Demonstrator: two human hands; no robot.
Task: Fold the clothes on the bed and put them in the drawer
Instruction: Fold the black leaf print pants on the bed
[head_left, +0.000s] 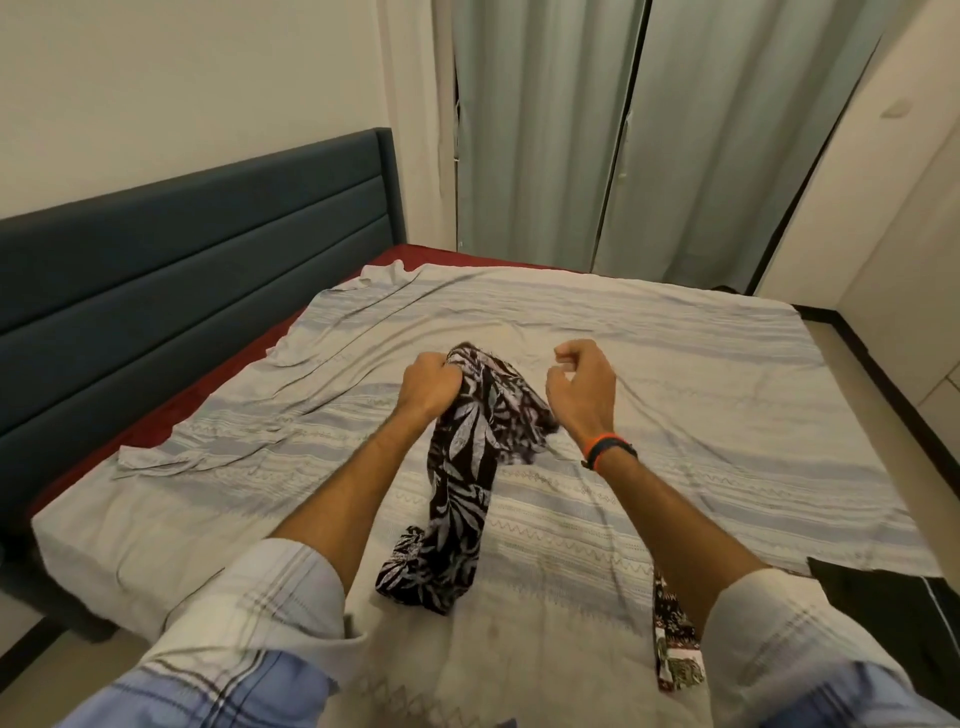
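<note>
1. Black-and-white leaf-print garment (457, 483), bunched, clenched at its top in the left hand (431, 387); lifted above the bed (701, 415).
2. Hung down from that fist toward the wearer, lower end crumpled on the sheet (571, 525) between the two forearms.
3. Right hand (582, 387) just beside the cloth's upper fold, fingers curled loosely, thumb and forefinger apart, gripping nothing.
4. Orange and dark bands (608, 449) on the right wrist.
5. Red patterned cloth (675, 649) under the right forearm, partly hidden by the sleeve.
6. Dark item (893, 608) right of that arm, at the bed's edge.
7. Blue headboard (197, 234) well left of the left hand; curtains (675, 130) far beyond both hands.
</note>
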